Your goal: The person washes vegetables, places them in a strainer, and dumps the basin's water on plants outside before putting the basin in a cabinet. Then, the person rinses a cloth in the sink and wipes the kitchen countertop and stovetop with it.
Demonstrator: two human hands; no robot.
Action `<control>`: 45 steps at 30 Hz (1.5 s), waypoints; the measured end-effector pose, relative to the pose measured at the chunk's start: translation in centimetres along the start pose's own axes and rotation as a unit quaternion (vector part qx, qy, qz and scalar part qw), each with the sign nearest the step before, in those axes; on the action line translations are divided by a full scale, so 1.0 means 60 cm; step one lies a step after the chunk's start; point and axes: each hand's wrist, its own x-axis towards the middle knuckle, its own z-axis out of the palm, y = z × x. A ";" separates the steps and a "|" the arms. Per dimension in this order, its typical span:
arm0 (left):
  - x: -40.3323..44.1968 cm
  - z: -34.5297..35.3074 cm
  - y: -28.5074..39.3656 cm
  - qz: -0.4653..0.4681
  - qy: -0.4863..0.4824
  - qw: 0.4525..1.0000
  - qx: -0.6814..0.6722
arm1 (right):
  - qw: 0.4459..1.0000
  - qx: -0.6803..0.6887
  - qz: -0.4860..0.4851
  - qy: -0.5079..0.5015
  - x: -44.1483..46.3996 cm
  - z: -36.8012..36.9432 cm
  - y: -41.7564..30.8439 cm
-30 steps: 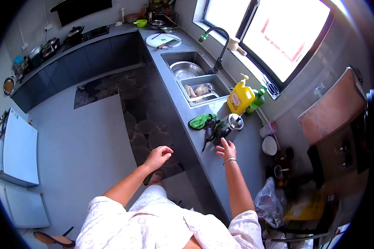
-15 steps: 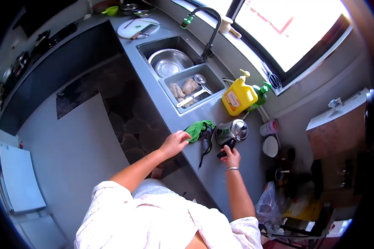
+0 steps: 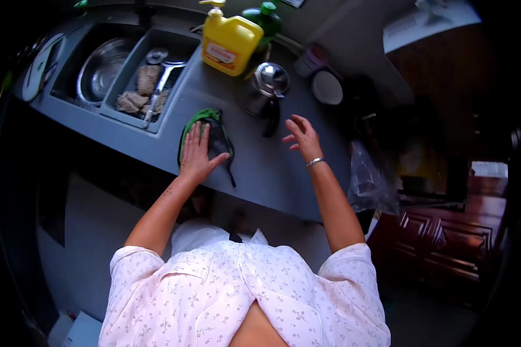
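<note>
My left hand (image 3: pixel 198 155) lies flat with fingers spread on a green and black cloth item (image 3: pixel 218 141) with a dark cord, near the counter's front edge. What exactly the item is I cannot make out. Away from any object, my right hand (image 3: pixel 302 137) hovers over the counter with its fingers apart and slightly curled. Just beyond it stands a shiny metal kettle (image 3: pixel 259 92), lid on top, its black handle (image 3: pixel 270 118) pointing toward me. A small gap shows between that handle and my fingers.
A yellow pump jug (image 3: pixel 232 43) and a green bottle (image 3: pixel 266 23) stand behind the kettle. Left is a double sink (image 3: pixel 173 110) with a metal basin (image 3: pixel 101 72), a ladle (image 3: pixel 166 75) and brown lumps. A white bowl (image 3: pixel 327 88) and plastic bag (image 3: pixel 371 179) are on the right.
My right hand has let go of the kettle handle and drawn away. My left hand has moved onto the green and black cloth and flattened. The view has turned right.
</note>
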 end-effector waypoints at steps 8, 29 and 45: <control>0.005 0.121 0.111 0.047 0.023 0.998 0.034 | 0.998 0.028 0.050 0.011 -0.139 -0.140 0.101; -0.059 0.113 0.324 -0.085 0.035 0.854 -0.512 | 0.962 -0.019 -0.245 -0.121 -0.245 -0.104 0.149; -0.372 -0.193 0.040 -0.196 0.177 0.922 -0.285 | 0.772 -0.368 -0.506 -0.110 -0.073 0.301 0.182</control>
